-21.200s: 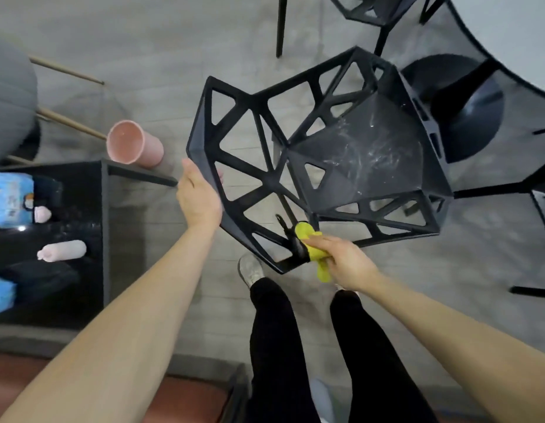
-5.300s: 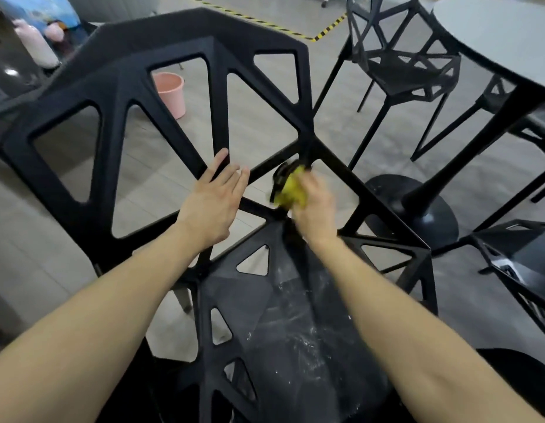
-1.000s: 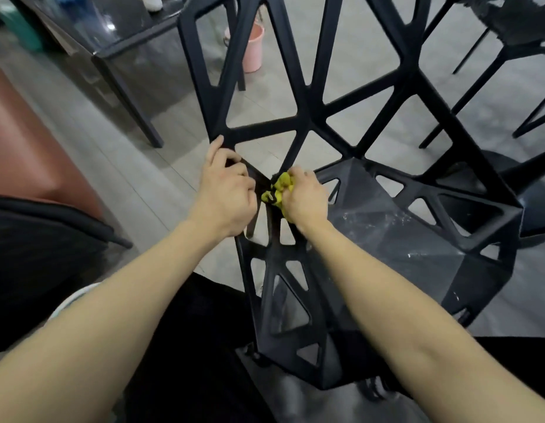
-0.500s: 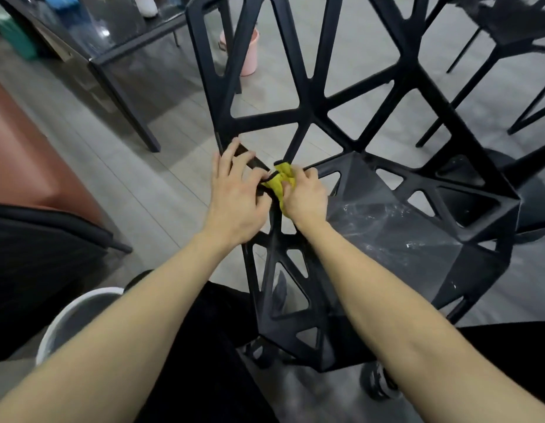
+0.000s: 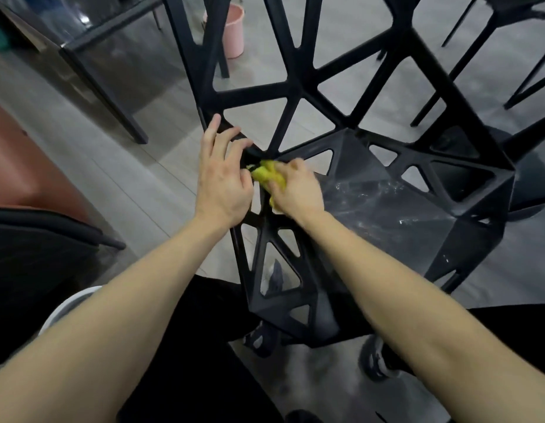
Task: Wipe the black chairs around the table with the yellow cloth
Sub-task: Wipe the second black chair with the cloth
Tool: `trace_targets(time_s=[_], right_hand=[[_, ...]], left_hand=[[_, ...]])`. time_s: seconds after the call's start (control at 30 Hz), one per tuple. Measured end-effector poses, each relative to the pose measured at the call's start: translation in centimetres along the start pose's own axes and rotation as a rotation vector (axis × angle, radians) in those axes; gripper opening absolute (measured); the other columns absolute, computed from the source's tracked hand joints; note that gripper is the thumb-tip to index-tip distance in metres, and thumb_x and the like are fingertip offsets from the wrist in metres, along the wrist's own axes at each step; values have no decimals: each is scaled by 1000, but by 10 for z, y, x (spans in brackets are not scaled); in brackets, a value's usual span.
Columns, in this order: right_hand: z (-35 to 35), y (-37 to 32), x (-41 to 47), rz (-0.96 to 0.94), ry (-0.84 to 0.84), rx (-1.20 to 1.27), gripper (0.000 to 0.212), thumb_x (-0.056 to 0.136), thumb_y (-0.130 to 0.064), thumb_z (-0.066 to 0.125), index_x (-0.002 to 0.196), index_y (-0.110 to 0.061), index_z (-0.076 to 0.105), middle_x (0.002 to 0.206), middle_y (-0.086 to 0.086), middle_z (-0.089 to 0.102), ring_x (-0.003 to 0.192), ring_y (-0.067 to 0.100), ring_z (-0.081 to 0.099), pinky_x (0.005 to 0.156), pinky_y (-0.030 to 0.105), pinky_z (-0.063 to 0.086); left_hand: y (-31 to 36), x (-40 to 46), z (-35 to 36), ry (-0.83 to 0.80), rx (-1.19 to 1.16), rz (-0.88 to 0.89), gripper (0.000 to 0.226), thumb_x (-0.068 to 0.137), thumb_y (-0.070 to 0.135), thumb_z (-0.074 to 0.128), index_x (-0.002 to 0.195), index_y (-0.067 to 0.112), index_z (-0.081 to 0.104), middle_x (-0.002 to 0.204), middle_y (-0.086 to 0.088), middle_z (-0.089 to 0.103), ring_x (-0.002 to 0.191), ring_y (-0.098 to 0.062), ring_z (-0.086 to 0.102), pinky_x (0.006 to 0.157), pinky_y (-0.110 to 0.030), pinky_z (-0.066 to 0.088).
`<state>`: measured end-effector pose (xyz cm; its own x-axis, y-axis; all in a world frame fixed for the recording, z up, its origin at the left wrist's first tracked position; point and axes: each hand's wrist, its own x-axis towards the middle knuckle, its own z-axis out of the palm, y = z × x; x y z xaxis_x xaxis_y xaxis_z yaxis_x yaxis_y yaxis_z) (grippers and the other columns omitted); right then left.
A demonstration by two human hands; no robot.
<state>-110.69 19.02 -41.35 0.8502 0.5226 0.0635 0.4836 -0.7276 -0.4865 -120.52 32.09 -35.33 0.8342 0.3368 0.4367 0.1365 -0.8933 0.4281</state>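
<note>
A black lattice chair [image 5: 387, 206] fills the middle of the head view, its seat streaked with white smears. My right hand [image 5: 295, 190] grips a bunched yellow cloth [image 5: 266, 174] and presses it on the strut where the seat's left edge meets the backrest. My left hand [image 5: 223, 178] rests on the frame just left of the cloth, fingers loosely spread over the strut, thumb side touching the cloth. Most of the cloth is hidden under my right hand.
A pink bucket [image 5: 233, 32] stands on the floor behind the chair. A dark glass-topped table [image 5: 91, 41] is at upper left, another chair's legs [image 5: 509, 56] at upper right, a round table base [image 5: 533, 178] at right, a dark seat edge [image 5: 36, 230] at left.
My left hand has loosened from a tight grip on the strut to spread fingers. My right hand with the cloth has shifted slightly right along the seat edge.
</note>
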Motion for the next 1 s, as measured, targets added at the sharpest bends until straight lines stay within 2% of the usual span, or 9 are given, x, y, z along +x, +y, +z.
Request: trace_targets(time_s=[0.13,0.23,0.33,0.43,0.5,0.63,0.8,0.87,1.0], right_hand=[[-32,6,-139,-140,-85,191,42,99,-51,64,139,-39,65,116,-8,52,97,24,66,86,38,54],[-30,17,-133,-197,-41,70,38,97,-46,67,134,-38,68,116,-2,57,97,29,67,84,41,56],[-15,-4,-60,-9,23,9,37,101,-40,60,137,-38,67,118,3,56,98,34,66,81,41,55],[-8,-8,-45,69,-30,-8,39,101,-40,56,138,-37,67,118,4,54,100,35,65,81,41,54],[-18,-3,-96,-19,-65,63,38,100,-43,62,137,-36,69,115,1,53,97,31,66,84,41,56],[-27,20,-151,-191,-46,84,36,97,-45,67,132,-40,71,114,-4,55,91,28,66,79,41,57],[-2,-9,-35,84,86,135,35,101,-41,61,133,-36,72,118,2,55,96,31,67,82,39,55],[2,-8,-13,151,40,135,39,103,-43,57,139,-35,69,119,3,54,101,32,67,86,40,55],[-22,4,-99,-65,-73,215,34,100,-44,65,132,-38,72,116,-3,56,99,26,66,89,38,53]], left_hand=[[-3,1,2,25,-3,22,52,87,4,39,130,6,67,148,-13,57,162,-34,24,132,-45,24],[2,1,1,13,1,-4,46,94,8,38,132,2,63,155,-19,50,163,-37,20,134,-45,21],[15,-19,-5,-13,-73,-67,56,99,7,40,154,-3,42,174,-24,15,167,-37,3,136,-47,13],[32,-53,-4,-5,-260,-241,70,108,7,42,170,2,10,180,-10,-11,166,-13,-7,131,-19,5],[33,-62,2,33,-308,-308,69,112,12,40,172,5,5,181,-8,-7,162,-3,-5,125,-8,1],[21,-53,14,82,-341,-283,63,116,15,35,172,5,8,181,-10,3,166,-11,2,130,-16,3],[9,-40,24,97,-419,-271,61,114,14,29,172,9,12,181,-6,5,167,-13,6,131,-19,5],[8,-36,25,91,-444,-303,60,114,17,27,172,13,14,181,-1,8,166,-7,8,131,-18,6],[7,-40,23,165,-484,-358,56,114,20,26,170,19,30,176,6,29,161,-2,24,133,-27,18]])
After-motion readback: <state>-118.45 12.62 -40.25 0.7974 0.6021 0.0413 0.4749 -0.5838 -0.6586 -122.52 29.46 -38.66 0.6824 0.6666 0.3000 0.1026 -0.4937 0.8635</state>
